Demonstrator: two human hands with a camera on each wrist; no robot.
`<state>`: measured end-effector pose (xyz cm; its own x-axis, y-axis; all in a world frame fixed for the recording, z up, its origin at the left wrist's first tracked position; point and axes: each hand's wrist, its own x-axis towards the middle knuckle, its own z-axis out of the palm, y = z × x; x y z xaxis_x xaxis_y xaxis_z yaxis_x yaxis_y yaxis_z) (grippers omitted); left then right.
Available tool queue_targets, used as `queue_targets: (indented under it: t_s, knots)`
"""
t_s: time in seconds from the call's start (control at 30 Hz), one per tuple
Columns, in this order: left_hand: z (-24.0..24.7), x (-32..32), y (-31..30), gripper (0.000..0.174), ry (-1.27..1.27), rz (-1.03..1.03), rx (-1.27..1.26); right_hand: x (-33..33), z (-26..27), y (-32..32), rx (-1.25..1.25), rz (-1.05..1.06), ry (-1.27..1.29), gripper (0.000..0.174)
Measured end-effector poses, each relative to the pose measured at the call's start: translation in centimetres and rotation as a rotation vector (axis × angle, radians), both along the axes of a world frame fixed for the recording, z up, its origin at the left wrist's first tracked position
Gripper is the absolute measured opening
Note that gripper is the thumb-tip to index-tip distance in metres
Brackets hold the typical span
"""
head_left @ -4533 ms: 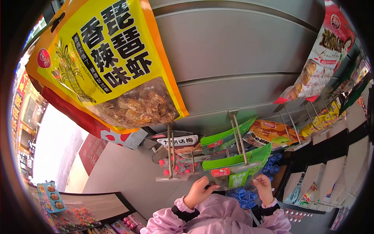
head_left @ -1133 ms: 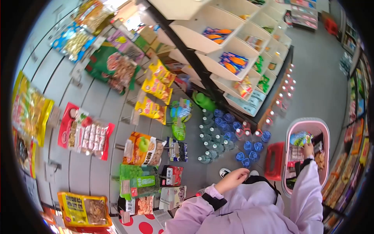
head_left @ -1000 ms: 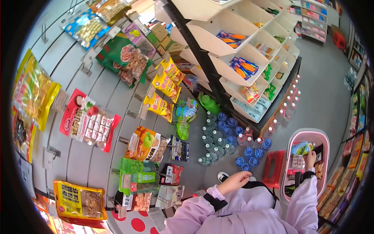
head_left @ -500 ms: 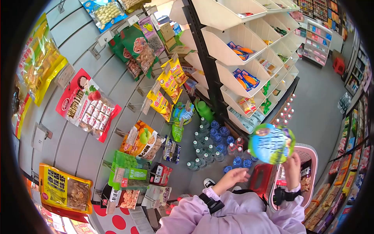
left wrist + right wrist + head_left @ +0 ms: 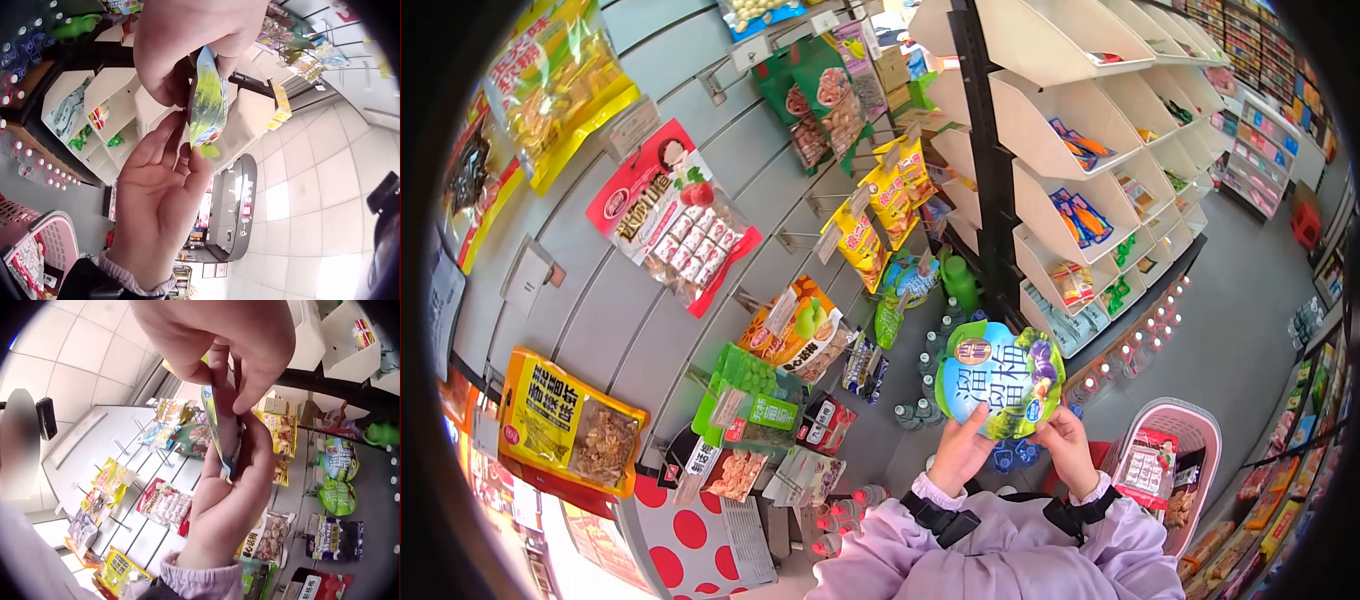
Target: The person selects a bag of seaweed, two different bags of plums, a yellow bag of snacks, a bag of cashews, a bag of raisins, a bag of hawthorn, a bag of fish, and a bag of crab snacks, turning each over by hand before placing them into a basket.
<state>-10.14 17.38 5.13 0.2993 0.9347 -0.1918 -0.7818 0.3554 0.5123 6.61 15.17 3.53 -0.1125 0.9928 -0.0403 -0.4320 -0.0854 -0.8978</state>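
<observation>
A round green and blue snack bag point(image 5: 997, 380) with plum pictures is held up in front of the body. My left hand point(image 5: 962, 452) grips its lower left edge, and my right hand point(image 5: 1068, 447) pinches its lower right edge. In the left wrist view the bag point(image 5: 209, 103) shows side-on between the two hands. The right wrist view also has the bag point(image 5: 219, 425) edge-on, with fingers of both hands round it.
A pink basket point(image 5: 1208, 425) holding packets stands at the right. Hanging snack bags point(image 5: 685, 225) fill the wall rack at the left. White bins point(image 5: 1060, 130) rise ahead, with water bottles point(image 5: 1145, 345) along their base.
My right hand has brought the round bag from above the basket to the middle. My left hand, holding nothing before, now grips it too. The view has swung right.
</observation>
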Motion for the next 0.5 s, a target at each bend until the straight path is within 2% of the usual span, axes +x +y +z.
queue_targets:
  t_s: [0.1, 0.2, 0.3, 0.4, 0.5]
  knots:
    - [-0.7, -1.3, -0.2, 0.034, 0.083, 0.018, 0.032, 0.8, -0.7, 0.0, -0.131, 0.18, -0.096, 0.017]
    - [-0.7, -2.6, -0.4, 0.033, 0.181, -0.007, 0.046, 1.3, -1.3, -0.1, -0.192, 0.221, -0.044, 0.023]
    - [-1.6, -4.4, -0.4, 0.033, 0.251, -0.072, 0.056, 1.8, -1.0, -0.1, -0.136, 0.203, -0.083, 0.029]
    - [-2.1, -5.7, -0.2, 0.035, 0.317, -0.111, 0.067, 1.9, -0.6, 0.3, -0.122, 0.292, -0.006, 0.033]
    - [-2.5, -6.6, 0.5, 0.038, 0.38, -0.187, 0.09, 1.6, -1.3, 0.9, -0.202, 0.233, 0.035, 0.026]
